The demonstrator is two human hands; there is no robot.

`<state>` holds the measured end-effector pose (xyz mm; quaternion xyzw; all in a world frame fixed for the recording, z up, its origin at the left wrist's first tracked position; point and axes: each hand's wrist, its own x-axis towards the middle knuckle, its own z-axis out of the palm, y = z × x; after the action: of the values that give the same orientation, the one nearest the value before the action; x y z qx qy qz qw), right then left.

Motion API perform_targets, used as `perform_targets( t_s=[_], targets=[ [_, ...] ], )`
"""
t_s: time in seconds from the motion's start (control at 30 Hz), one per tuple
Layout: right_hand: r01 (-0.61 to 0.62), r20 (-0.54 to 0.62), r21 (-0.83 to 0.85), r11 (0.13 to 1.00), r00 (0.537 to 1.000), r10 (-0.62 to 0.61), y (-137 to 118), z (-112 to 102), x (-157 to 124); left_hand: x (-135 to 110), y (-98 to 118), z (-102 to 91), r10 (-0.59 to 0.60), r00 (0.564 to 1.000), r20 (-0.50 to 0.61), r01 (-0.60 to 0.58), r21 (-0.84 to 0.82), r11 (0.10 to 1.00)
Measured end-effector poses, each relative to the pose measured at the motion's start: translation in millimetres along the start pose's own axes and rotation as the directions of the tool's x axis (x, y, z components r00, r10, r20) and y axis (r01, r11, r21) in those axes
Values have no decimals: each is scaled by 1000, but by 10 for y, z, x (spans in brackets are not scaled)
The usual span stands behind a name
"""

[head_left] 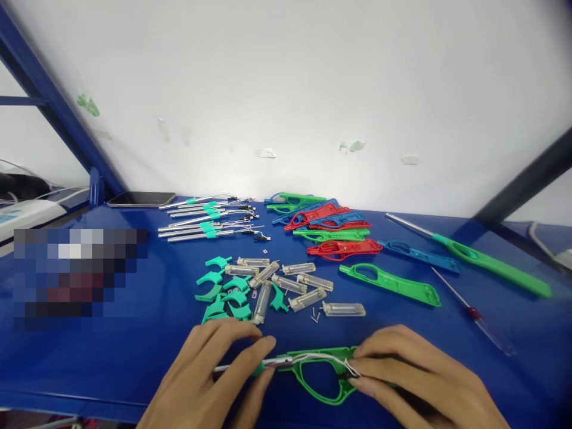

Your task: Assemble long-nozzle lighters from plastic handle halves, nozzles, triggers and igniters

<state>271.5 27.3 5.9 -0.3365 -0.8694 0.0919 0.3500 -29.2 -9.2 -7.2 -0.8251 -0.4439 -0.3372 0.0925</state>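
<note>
My left hand point(214, 372) is closed around a metal lighter tube point(277, 361) with a teal collar. The tube's end meets the narrow end of a green lighter handle half point(329, 400), which lies open side up near the table's front edge. White wires point(319, 356) run from the tube over the handle's finger loop to my right hand point(424, 375). There the right fingertips pinch the wire ends by a small black part, partly hidden, at the handle. The handle's far end is covered by that hand.
Ahead lie teal triggers point(209, 292), clear fuel tanks point(344, 309) and small screws point(315, 316). Several wired metal tubes point(201, 236) are at back left, coloured handle halves point(344, 248) at back centre. To the right are an assembled green lighter point(504, 270) and a screwdriver point(485, 328).
</note>
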Motion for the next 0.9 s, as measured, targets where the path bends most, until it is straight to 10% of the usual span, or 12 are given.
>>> perform_targets(
  t_s=[0.33,0.9],
  targets=[
    [16,24,-14,1000,1000,-16,8,-24,-1,494,-59,135,-148,981,126,140,76,987],
    [-1,-6,-29,1000,1000,1,-17,-10,17,400,138,-9,-32,999,18,31,52,998]
  ],
)
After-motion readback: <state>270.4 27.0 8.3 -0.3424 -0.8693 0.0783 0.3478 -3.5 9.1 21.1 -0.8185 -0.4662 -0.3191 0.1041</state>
